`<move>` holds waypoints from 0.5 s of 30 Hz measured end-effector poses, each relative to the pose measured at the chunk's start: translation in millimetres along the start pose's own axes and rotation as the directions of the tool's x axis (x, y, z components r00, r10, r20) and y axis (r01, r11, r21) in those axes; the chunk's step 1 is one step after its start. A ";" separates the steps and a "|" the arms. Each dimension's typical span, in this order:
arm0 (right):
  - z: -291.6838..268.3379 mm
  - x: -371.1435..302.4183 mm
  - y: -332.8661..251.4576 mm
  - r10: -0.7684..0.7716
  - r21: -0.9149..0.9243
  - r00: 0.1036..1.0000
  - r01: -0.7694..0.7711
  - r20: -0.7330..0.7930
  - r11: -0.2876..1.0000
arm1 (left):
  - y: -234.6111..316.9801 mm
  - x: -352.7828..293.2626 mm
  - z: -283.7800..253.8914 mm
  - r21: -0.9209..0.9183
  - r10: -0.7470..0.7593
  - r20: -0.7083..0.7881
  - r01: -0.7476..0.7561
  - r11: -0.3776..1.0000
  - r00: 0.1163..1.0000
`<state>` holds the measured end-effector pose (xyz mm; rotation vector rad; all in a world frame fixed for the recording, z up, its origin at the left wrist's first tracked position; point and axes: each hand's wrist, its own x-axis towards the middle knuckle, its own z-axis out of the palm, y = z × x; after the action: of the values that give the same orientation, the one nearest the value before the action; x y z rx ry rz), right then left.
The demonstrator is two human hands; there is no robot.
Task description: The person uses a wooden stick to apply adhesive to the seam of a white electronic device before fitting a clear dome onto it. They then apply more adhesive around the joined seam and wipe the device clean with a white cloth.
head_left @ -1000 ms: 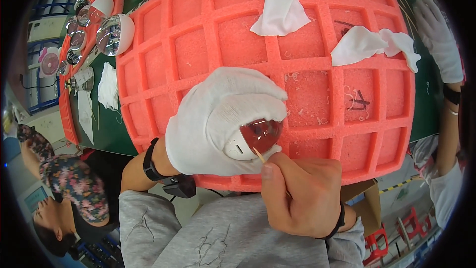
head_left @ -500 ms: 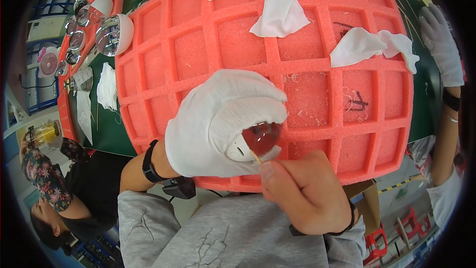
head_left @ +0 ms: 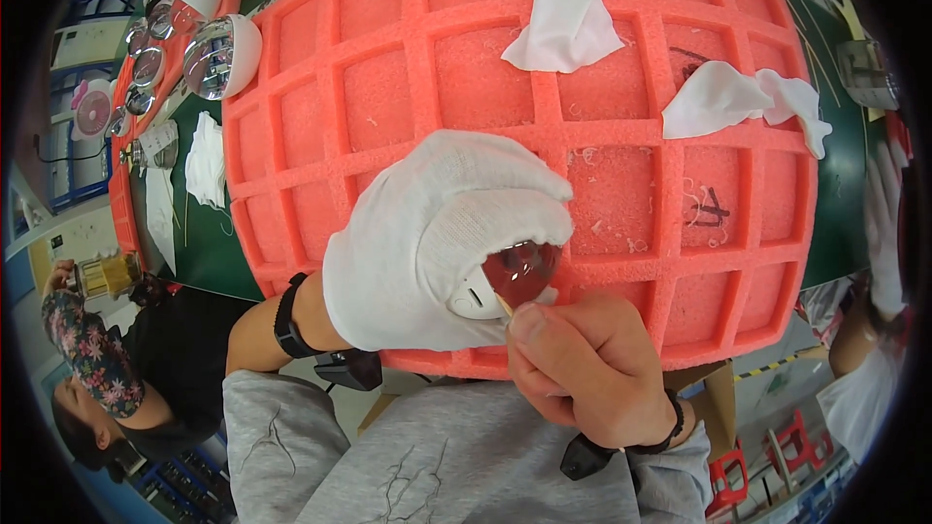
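My left hand (head_left: 437,243), in a white glove, is closed around a small dome camera (head_left: 474,301). Its white shell, with a dark slot, and its glossy see-through dome (head_left: 524,277) face right, toward my bare right hand (head_left: 597,359). Between that hand's thumb and fingers I pinch a thin wooden stick (head_left: 504,307). The stick's visible end meets the seam where shell and dome join; whether it has a tip of another kind is too small to tell. The gloved fingers hide the back of the camera.
Under my hands lies a pink foam tray (head_left: 544,126) with square pockets and foam shreds. White cloths (head_left: 566,24) rest on it. More dome units (head_left: 223,56) stand at the left. A metal jar (head_left: 867,75) and a co-worker's gloved hand (head_left: 885,233) are at the right edge.
My right hand has turned slightly, and less of the stick shows. The co-worker's gloved hand at the right has drawn back toward the near side, leaving the metal jar visible.
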<state>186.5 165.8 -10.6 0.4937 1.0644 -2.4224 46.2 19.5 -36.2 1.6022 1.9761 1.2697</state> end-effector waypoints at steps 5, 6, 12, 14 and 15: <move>4.5 -0.2 -1.2 0.013 0.036 0.998 -0.011 -0.061 0.999 | -0.1 1.3 1.7 -0.005 -0.005 -0.007 0.005 1.000 1.000; 4.7 0.1 -2.1 0.013 0.034 0.998 -0.011 -0.061 0.999 | 0.0 0.9 1.0 -0.010 -0.012 -0.004 0.012 1.000 1.000; 6.0 1.0 -4.8 0.026 0.083 0.999 -0.022 -0.044 0.996 | 0.2 2.3 2.2 0.019 -0.014 -0.025 0.014 1.000 1.000; 5.6 -0.8 -2.2 0.020 0.087 0.999 -0.016 -0.050 0.996 | 2.1 2.0 0.0 -0.002 -0.024 0.014 0.024 1.000 1.000; 3.7 -4.7 2.0 0.010 0.065 0.998 -0.007 -0.054 0.998 | 3.0 1.5 0.2 0.001 -0.023 0.012 0.023 1.000 1.000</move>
<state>190.9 163.0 -7.2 0.5877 1.0069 -2.4552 47.7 20.9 -33.5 1.5790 1.9824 1.2478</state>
